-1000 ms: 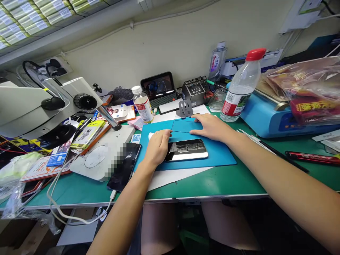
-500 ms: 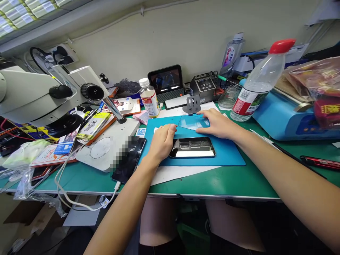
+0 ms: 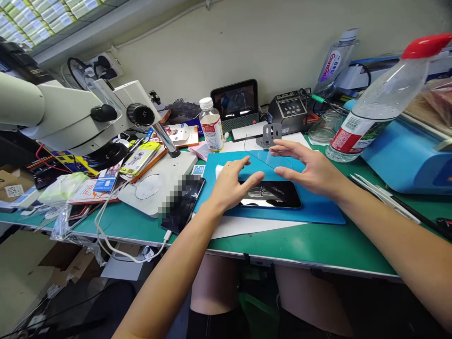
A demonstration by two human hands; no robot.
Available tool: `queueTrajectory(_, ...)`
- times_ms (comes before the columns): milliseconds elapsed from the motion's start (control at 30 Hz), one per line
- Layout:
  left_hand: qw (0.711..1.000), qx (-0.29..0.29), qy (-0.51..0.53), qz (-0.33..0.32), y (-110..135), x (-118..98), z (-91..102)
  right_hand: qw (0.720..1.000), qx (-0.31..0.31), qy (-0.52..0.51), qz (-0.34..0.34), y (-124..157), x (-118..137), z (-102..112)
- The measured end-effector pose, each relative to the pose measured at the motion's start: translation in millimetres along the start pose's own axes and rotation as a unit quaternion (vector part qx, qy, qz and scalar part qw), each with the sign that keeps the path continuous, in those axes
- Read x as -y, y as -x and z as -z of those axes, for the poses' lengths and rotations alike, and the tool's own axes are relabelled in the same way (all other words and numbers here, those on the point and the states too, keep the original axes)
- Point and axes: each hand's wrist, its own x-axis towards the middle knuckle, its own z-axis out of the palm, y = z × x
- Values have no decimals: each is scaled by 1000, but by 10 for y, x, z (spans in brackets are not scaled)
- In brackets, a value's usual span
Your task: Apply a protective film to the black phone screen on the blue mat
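My right hand [image 3: 312, 172] holds a clear thin sheet [image 3: 263, 151] by its right edge, lifted and tilted above the blue mat [image 3: 318, 209]. My left hand [image 3: 233, 183] hovers beside the sheet's left edge with fingers spread; I cannot tell if they touch it. Under both hands a dark phone [image 3: 278, 197] lies flat on the mat, screen up and reflecting the ceiling light. A small white roll [image 3: 219, 170] sits just beyond my left fingers.
A microscope [image 3: 81, 117] on a white base [image 3: 155, 181] stands at the left, with a second phone [image 3: 183, 205] on a cable beside it. At the back are a small bottle [image 3: 212, 125], a screen [image 3: 236, 101], a metal stand [image 3: 271, 134] and a solder station [image 3: 289, 108]. A water bottle [image 3: 374, 108] and blue machine [image 3: 406, 155] are right.
The clear sheet went from lying flat on the mat to being lifted by my right hand. My left hand rose off the phone and opened its fingers. The view shifted left.
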Motion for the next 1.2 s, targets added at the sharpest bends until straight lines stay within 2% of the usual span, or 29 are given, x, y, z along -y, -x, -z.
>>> queueTrajectory(100, 998, 20, 53, -32, 10, -14, -59, 996, 21, -92, 9, 15, 41, -83)
queueTrajectory(267, 991, 15, 97, -86, 8, -24, -179, 994, 58, -71, 66, 4, 109, -164)
queueTrajectory(333, 989, -2, 110, -98, 10, -44, -187, 993, 61, -67, 71, 12, 141, -167)
queueTrajectory(500, 981, -87, 125, -121, 29, -126, -111, 991, 93, -90, 40, 47, 177, -132)
queueTrajectory(600, 980, -114, 109, -121, 29, -141, -63, 993, 76, -86, 22, 38, 122, -88)
queueTrajectory(733, 986, -123, 22, -114, 6, -83, -41, 996, -5, -91, 14, 2, 16, -50)
queueTrajectory(867, 985, -97, -82, -117, -11, 9, -21, 994, -67, -79, -17, -21, -47, -23)
queueTrajectory(933, 986, -68, -103, -116, -6, 36, 2, 995, -67, -63, -29, -30, -37, 27)
queueTrajectory(1000, 986, -25, -104, -127, 5, 41, 33, 999, -30, -31, -31, -27, 6, 105)
queueTrajectory(1100, 984, 37, -85, -152, 21, 11, 79, 997, 59, 43, -8, 44, 71, 224)
queueTrajectory(1200, 987, 69, -55, -138, 22, -23, 107, 991, 96, 89, 4, 202, 55, 281)
